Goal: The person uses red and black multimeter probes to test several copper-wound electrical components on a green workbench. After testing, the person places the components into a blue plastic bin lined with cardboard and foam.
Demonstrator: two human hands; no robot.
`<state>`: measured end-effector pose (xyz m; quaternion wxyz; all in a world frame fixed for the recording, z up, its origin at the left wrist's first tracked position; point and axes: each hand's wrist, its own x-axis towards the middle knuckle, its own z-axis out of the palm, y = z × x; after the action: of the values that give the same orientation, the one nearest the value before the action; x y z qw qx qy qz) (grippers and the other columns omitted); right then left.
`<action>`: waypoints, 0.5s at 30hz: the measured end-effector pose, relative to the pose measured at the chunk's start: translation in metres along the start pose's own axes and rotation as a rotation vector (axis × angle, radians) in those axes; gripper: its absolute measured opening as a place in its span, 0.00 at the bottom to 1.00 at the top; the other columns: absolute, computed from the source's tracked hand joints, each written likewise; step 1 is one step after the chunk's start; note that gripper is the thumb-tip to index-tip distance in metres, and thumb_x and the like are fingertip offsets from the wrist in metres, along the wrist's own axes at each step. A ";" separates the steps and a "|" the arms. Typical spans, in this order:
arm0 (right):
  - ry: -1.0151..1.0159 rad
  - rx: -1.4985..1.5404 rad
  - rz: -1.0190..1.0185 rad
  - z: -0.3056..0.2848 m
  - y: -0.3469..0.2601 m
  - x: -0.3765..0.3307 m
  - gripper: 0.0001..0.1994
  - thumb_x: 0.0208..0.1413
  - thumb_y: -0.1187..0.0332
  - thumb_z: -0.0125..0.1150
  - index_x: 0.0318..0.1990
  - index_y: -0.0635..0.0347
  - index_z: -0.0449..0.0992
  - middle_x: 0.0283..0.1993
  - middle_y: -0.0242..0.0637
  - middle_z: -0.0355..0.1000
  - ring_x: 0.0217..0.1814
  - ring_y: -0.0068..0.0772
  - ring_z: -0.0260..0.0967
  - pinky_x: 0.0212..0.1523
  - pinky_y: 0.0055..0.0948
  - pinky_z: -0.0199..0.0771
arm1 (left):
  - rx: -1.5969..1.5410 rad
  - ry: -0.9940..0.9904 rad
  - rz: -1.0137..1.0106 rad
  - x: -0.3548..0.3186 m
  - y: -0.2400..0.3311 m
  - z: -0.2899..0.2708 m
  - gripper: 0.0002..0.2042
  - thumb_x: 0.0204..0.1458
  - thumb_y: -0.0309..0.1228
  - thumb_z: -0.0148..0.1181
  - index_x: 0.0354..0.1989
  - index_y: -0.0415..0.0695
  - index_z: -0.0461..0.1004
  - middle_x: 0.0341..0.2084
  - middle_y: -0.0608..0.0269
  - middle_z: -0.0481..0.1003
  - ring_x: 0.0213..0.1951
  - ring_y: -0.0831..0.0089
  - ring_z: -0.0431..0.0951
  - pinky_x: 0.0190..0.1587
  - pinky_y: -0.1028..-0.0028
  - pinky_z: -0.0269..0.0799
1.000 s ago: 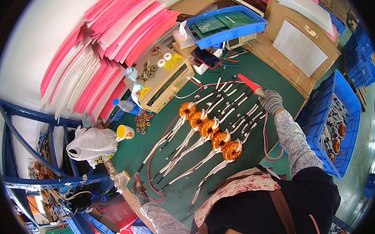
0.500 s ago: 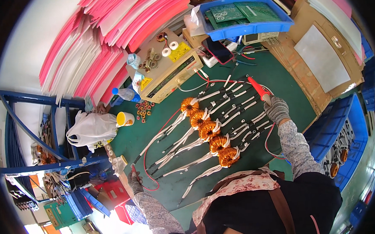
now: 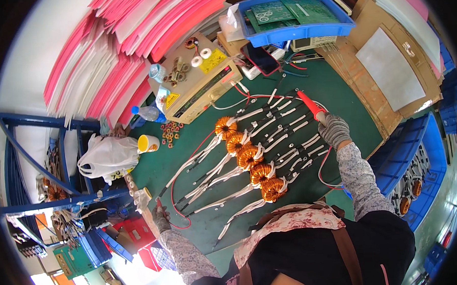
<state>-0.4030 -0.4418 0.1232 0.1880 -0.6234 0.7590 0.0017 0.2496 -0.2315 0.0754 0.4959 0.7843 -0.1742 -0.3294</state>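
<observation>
Several copper-wound ring coils [image 3: 250,158] lie in a slanting row on the green mat [image 3: 312,202], their white and black leads fanned out to both sides. My right hand [image 3: 334,131], in a grey glove, is closed round a red test probe [image 3: 311,104]. The probe's tip is close to the lead ends at the far side; whether it touches one I cannot tell. My left hand [image 3: 162,219], gloved too, is closed at the mat's left edge on a thin red test lead tip [image 3: 159,201], beside the end of one coil's white lead [image 3: 175,179].
Behind the coils stands a beige bench tester [image 3: 206,95] wired to the red leads. A blue tray of green circuit boards [image 3: 297,33] is at the back. At left are a yellow cup [image 3: 148,143] and a white plastic bag [image 3: 109,159]; a blue bin [image 3: 418,165] stands right.
The whole view has shifted slightly to the left. Both hands keep their hold on the test leads, in nearly the same places over the mat.
</observation>
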 end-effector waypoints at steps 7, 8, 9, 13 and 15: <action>-0.010 -0.078 0.010 0.005 -0.004 0.002 0.12 0.46 0.60 0.51 0.35 0.56 0.73 0.33 0.49 0.72 0.39 0.49 0.70 0.39 0.39 0.71 | 0.016 -0.040 0.053 0.006 -0.005 -0.009 0.16 0.52 0.34 0.53 0.47 0.41 0.64 0.26 0.58 0.72 0.14 0.80 0.66 0.10 0.85 0.56; -0.005 -0.072 0.018 0.008 -0.003 0.003 0.13 0.45 0.60 0.51 0.35 0.57 0.73 0.34 0.49 0.72 0.39 0.49 0.70 0.40 0.39 0.71 | 0.023 -0.039 0.058 0.006 -0.006 -0.009 0.16 0.53 0.34 0.53 0.47 0.42 0.64 0.26 0.58 0.73 0.14 0.80 0.67 0.10 0.85 0.56; -0.001 -0.065 0.026 0.012 -0.001 0.004 0.13 0.45 0.60 0.51 0.35 0.57 0.73 0.34 0.49 0.72 0.39 0.50 0.70 0.40 0.39 0.71 | 0.030 -0.037 0.062 0.007 -0.007 -0.008 0.15 0.53 0.34 0.53 0.47 0.42 0.64 0.26 0.58 0.73 0.14 0.80 0.67 0.10 0.85 0.56; 0.031 -0.087 0.018 0.021 -0.001 -0.002 0.15 0.45 0.60 0.52 0.36 0.58 0.73 0.34 0.50 0.72 0.39 0.50 0.70 0.40 0.39 0.71 | 0.046 -0.044 0.082 0.010 -0.011 -0.011 0.16 0.52 0.34 0.54 0.47 0.42 0.65 0.25 0.59 0.73 0.13 0.80 0.67 0.10 0.85 0.56; 0.041 -0.089 -0.006 0.016 -0.008 -0.007 0.15 0.44 0.60 0.52 0.36 0.59 0.73 0.34 0.50 0.72 0.39 0.50 0.70 0.40 0.40 0.71 | 0.027 -0.045 0.083 0.013 -0.018 -0.019 0.16 0.51 0.34 0.56 0.46 0.43 0.65 0.24 0.59 0.73 0.12 0.80 0.67 0.10 0.84 0.56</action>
<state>-0.3899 -0.4328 0.1118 0.1443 -0.6333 0.7600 0.0220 0.2711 -0.2193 0.0603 0.4945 0.7754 -0.2221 -0.3238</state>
